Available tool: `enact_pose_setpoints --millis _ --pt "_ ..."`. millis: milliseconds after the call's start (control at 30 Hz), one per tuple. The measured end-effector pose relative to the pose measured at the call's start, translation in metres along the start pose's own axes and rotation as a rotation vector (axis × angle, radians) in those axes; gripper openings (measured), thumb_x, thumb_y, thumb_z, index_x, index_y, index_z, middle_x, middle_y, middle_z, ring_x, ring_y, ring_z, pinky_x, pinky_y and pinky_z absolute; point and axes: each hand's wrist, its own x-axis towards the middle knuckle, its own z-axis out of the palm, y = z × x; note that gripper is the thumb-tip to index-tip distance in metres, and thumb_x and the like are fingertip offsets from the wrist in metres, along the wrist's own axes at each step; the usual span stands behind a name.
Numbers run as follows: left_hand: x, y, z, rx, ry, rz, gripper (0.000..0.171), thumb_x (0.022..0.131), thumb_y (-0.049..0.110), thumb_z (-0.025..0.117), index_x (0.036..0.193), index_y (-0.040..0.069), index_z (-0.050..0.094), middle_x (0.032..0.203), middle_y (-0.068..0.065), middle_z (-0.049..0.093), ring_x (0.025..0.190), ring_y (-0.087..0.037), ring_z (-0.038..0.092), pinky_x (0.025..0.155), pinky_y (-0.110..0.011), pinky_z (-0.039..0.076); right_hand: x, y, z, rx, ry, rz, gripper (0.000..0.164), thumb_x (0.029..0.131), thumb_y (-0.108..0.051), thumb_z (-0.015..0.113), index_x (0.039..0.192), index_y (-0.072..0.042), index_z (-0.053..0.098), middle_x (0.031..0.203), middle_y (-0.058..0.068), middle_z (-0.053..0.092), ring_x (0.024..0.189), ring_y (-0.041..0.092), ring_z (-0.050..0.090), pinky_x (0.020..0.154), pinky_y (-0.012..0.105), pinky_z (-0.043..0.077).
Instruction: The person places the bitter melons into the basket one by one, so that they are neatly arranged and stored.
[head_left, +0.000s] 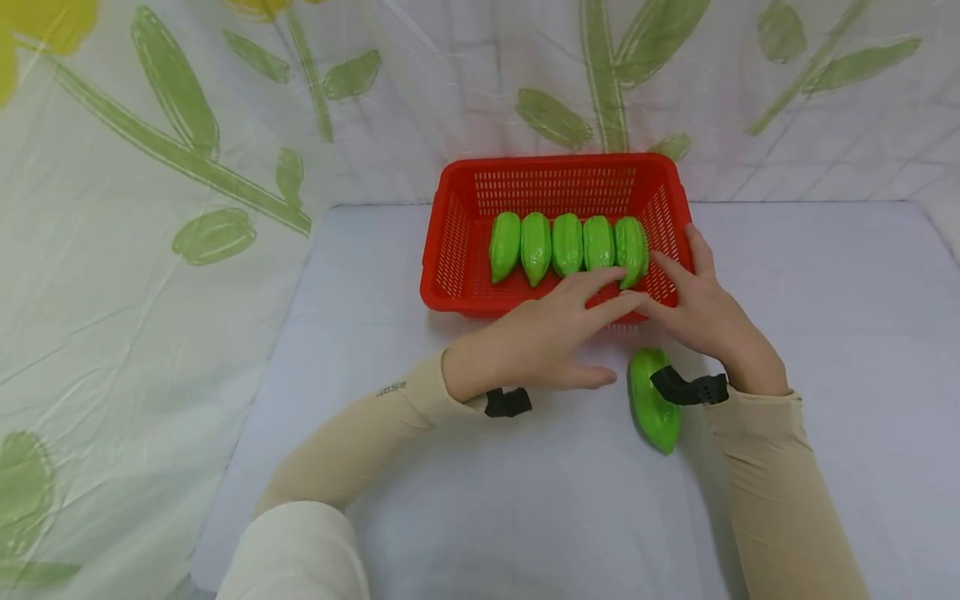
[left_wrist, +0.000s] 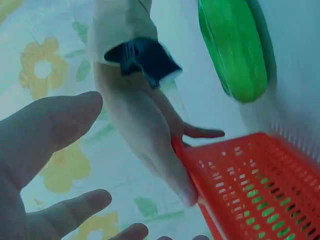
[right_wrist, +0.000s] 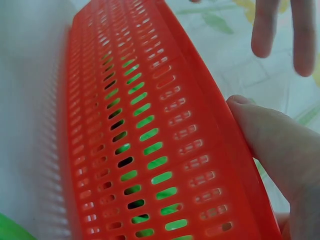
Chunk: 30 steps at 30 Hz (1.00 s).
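Observation:
A red slotted plastic basket holds several shiny green, ridged fruits with pointed tips, like star fruit, lined up in a row. My left hand hovers over the basket's front rim, fingers spread and thumb apart, holding nothing. At the front right corner is my right hand, its spread fingers reaching over the rim beside the rightmost fruit. In the right wrist view, the right thumb lies along the basket's rim. Another green fruit lies on the table in front of the basket, partly below the right wrist.
The table has a pale cloth. Behind and left of it hangs a white sheet with green leaf and yellow flower prints. Black straps with camera mounts sit on both wrists.

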Motion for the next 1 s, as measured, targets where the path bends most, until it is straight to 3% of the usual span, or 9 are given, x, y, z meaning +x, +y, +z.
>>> enact_pose_setpoints --millis 233,333,567,733,1000 --pt "-0.003 0.014 0.02 -0.037 -0.014 0.032 0.083 0.094 0.043 0.074 0.164 0.022 0.034 0.169 -0.007 0.023 0.152 -0.02 0.03 0.109 -0.028 0.05 0.001 0.0 -0.001 0.006 -0.006 -0.009 0.094 0.098 -0.063 0.057 0.166 -0.008 0.022 0.171 0.008 -0.029 0.145 0.061 0.03 0.105 0.078 0.038" --pt "-0.002 0.016 0.028 -0.022 -0.028 0.039 0.085 0.094 0.044 0.074 0.164 0.02 0.032 0.17 -0.007 0.021 0.154 -0.021 0.027 0.114 -0.031 0.046 0.001 0.001 -0.002 0.021 -0.009 -0.021 0.094 0.098 -0.061 0.059 0.166 -0.008 0.022 0.171 0.009 -0.028 0.146 0.06 0.027 0.106 0.079 0.037" --pt "0.006 0.018 0.05 0.004 -0.032 0.056 0.086 0.093 0.047 0.075 0.162 0.016 0.035 0.166 -0.009 0.029 0.151 -0.023 0.035 0.118 -0.03 0.042 0.001 0.006 -0.006 0.095 -0.039 -0.045 0.09 0.099 -0.053 0.063 0.166 -0.008 0.023 0.171 0.007 -0.028 0.155 0.053 0.01 0.111 0.081 0.028" --pt "0.016 0.018 0.067 0.032 -0.065 0.004 0.087 0.093 0.05 0.074 0.163 0.017 0.035 0.165 -0.008 0.03 0.151 -0.023 0.034 0.116 -0.03 0.044 0.001 0.007 -0.006 0.123 -0.033 -0.057 0.088 0.099 -0.048 0.065 0.165 -0.007 0.025 0.172 0.007 -0.027 0.157 0.051 0.006 0.112 0.08 0.026" --pt "0.032 0.025 0.085 0.057 -0.118 -0.083 0.087 0.093 0.055 0.072 0.161 0.015 0.037 0.164 -0.009 0.03 0.147 -0.024 0.039 0.102 -0.029 0.055 -0.001 0.007 -0.008 0.15 -0.044 -0.059 0.088 0.098 -0.046 0.067 0.165 -0.007 0.026 0.171 0.004 -0.028 0.158 0.05 0.0 0.113 0.081 0.022"
